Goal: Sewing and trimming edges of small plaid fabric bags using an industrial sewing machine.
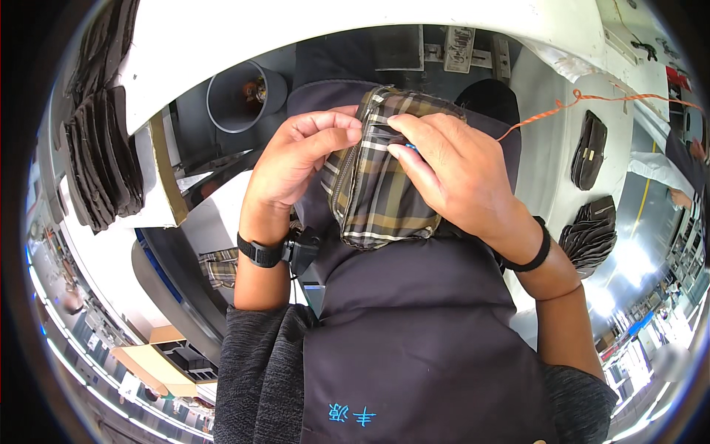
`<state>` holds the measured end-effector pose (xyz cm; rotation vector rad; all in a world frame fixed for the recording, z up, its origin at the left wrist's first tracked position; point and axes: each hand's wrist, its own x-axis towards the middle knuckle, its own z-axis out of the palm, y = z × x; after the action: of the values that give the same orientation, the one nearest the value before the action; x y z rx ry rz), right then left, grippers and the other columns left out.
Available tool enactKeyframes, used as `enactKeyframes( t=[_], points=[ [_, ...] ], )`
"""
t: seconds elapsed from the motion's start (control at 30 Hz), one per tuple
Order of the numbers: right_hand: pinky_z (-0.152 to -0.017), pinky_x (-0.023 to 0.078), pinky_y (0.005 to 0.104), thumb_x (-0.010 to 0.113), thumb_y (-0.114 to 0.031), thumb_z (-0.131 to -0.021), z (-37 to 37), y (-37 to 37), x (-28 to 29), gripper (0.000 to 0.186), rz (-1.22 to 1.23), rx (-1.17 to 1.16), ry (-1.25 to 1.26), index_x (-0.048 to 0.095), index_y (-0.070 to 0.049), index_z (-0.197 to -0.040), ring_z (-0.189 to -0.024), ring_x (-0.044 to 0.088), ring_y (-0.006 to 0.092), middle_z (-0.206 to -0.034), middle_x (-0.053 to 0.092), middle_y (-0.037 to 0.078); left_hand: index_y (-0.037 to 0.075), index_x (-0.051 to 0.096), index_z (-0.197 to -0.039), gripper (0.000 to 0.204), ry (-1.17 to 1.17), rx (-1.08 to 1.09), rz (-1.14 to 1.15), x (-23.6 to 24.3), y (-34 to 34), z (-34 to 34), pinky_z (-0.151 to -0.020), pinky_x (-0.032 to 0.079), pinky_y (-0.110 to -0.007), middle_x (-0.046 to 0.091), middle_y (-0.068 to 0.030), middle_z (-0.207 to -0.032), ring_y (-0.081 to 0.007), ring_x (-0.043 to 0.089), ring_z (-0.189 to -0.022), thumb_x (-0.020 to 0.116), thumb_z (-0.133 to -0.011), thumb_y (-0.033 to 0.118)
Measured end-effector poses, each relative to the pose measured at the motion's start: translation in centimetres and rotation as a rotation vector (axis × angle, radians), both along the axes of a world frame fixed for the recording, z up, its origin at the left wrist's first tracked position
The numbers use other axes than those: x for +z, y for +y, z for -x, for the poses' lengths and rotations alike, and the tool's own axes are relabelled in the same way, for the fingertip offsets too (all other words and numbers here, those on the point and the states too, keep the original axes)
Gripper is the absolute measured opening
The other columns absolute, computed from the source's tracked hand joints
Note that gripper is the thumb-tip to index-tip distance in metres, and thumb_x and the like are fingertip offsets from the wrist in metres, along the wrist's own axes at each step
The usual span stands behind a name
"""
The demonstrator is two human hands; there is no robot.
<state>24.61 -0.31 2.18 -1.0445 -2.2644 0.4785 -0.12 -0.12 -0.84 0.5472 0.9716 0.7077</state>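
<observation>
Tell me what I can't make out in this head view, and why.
In the head view:
Small blue item in the right hand: mostly covered by fingers and thumb, so its kind is unclear.
Plaid zippered pouch: its underside is hidden by its own upper side.
Orange coiled cord: its near end vanishes behind the right hand.
Grey bin: its contents are too small and shadowed to name.

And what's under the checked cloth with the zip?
Dark purplish cloth over the person's lap shows around the olive, black-and-white checked cloth piece. Whatever lies directly beneath is covered.
</observation>
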Motion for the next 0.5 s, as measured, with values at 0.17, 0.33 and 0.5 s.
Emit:
enactKeyframes(
  t=[0.17, 0.33, 0.5],
  points=[
    [-0.061, 0.051, 0.0326, 0.079, -0.010, -0.083, 0.3, -0.5, -1.1, 0.038, 0.030, -0.026, 0.061, 0.066, -0.001, -0.117, -0.071, 0.064, 0.0211, -0.091, 0.061, 0.006, -0.005, 0.075, -0.110, 0.021, -0.058, 0.034, 0.066, -0.1, -0.1, -0.2, -0.098, 0.050, -0.027, 0.067, -0.0113, -0.130, -0.0142, 0.067, -0.108, 0.072, -0.095, 0.009],
    [-0.059, 0.051, 0.0322, 0.079, -0.010, -0.084, 0.3, -0.7, -2.1, 0.036, -0.031, -0.037, 0.071, 0.066, -0.001, -0.116, -0.069, 0.064, 0.0205, -0.090, 0.062, 0.006, -0.005, 0.074, -0.111, 0.021, -0.054, 0.033, 0.073, -0.1, 0.0, -0.5, -0.098, 0.050, -0.027, 0.068, -0.0101, -0.128, -0.0144, 0.067, -0.107, 0.071, -0.095, 0.009],
    [-0.058, 0.050, 0.0317, 0.078, -0.011, -0.085, 0.1, -0.6, -2.2, 0.032, -0.030, -0.009, 0.023, 0.066, -0.002, -0.114, -0.068, 0.064, 0.0198, -0.088, 0.062, 0.006, -0.004, 0.074, -0.113, 0.022, -0.019, 0.045, 0.108, -0.2, -0.1, -0.5, -0.097, 0.050, -0.027, 0.070, -0.0086, -0.125, -0.0140, 0.067, -0.106, 0.071, -0.095, 0.009]
  ],
)
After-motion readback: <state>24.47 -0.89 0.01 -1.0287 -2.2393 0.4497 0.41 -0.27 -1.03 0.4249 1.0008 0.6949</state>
